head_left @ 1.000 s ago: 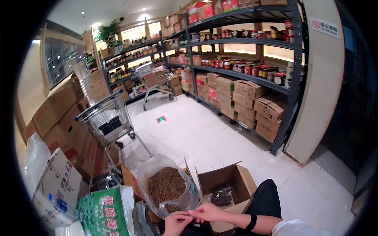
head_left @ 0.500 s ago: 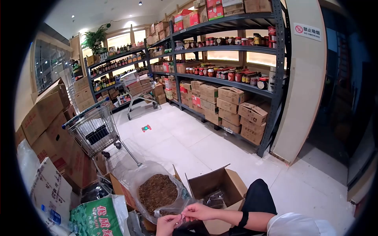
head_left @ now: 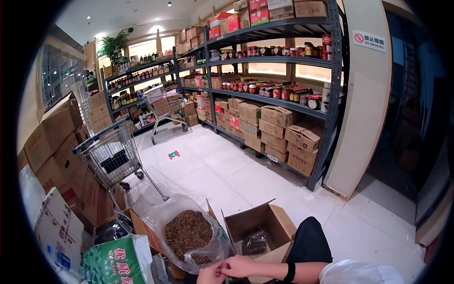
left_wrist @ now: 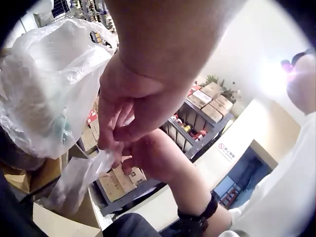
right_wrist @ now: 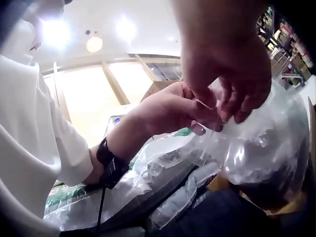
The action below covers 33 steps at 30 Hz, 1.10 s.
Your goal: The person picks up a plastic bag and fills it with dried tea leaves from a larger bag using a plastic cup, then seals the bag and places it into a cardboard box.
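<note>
A small clear plastic bag (left_wrist: 81, 180) hangs from the fingertips of both hands in the left wrist view. My left hand (head_left: 209, 274) pinches its top edge, and my right hand (head_left: 239, 266) pinches it right beside, fingertips meeting. Just beyond the hands, a large clear plastic sack (head_left: 163, 215) stands open in a carton, holding brown dried flakes (head_left: 188, 233). To its right, an open cardboard box (head_left: 283, 220) has filled clear packets (head_left: 255, 242) at its bottom. In the right wrist view the fingers partly hide the small bag's top.
A green-and-white printed sack (head_left: 113, 260) lies at the left, near stacked cartons (head_left: 66, 161). A shopping cart (head_left: 109, 158) stands behind the large sack, another cart (head_left: 163, 104) farther back. Metal shelves (head_left: 274, 64) with jars and boxes line the far side. My knee (head_left: 309, 241) is beside the box.
The head view has swung right and settled. Half a second ago the hands were slightly apart with the clear film between them; now they are closer together and lower.
</note>
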Tool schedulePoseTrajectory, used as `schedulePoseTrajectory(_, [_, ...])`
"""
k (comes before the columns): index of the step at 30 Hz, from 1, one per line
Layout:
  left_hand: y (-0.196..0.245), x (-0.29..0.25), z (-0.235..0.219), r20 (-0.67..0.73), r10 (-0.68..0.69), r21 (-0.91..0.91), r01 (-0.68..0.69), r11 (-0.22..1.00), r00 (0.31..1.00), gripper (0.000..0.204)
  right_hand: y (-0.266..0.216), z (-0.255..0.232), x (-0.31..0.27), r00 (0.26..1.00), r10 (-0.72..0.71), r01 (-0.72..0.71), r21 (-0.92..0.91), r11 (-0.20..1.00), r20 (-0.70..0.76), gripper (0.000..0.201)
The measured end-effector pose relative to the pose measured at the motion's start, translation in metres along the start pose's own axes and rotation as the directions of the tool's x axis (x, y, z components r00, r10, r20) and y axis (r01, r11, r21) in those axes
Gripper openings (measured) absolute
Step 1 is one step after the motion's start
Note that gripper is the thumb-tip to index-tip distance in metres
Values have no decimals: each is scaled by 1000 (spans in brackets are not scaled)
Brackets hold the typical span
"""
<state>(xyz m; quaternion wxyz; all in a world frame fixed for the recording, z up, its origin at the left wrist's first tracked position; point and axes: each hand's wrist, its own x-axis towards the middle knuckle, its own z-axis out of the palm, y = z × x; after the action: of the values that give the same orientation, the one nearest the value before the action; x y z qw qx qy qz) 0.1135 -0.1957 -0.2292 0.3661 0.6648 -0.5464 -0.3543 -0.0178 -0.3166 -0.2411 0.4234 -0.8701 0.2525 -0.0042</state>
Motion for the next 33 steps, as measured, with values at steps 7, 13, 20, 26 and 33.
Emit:
schedulePoseTrajectory(7, [16, -8, 7, -54, 48, 231, -34, 972, 997, 31, 21, 18, 4, 996, 29, -20, -99, 995, 89, 37])
schedulePoseTrajectory(13, [-9, -6, 19, -45, 16, 307, -1, 952, 999, 27, 24, 24, 2, 991, 11, -13, 11, 1000, 135, 34])
schedulePoseTrajectory(20, [-5, -8, 12, -58, 52, 499, -16, 866, 997, 11, 23, 27, -8, 987, 31, 17, -291, 956, 159, 37])
schedulePoseTrajectory(26, [-10, -5, 33, -12, -14, 525, 19, 851, 1000, 49, 24, 34, -3, 997, 80, -81, -247, 966, -14, 37])
schedulePoseTrajectory(33, [-12, 0, 27, -168, 111, 387, -38, 921, 979, 11, 2, 14, -19, 984, 21, -71, -284, 956, -175, 27])
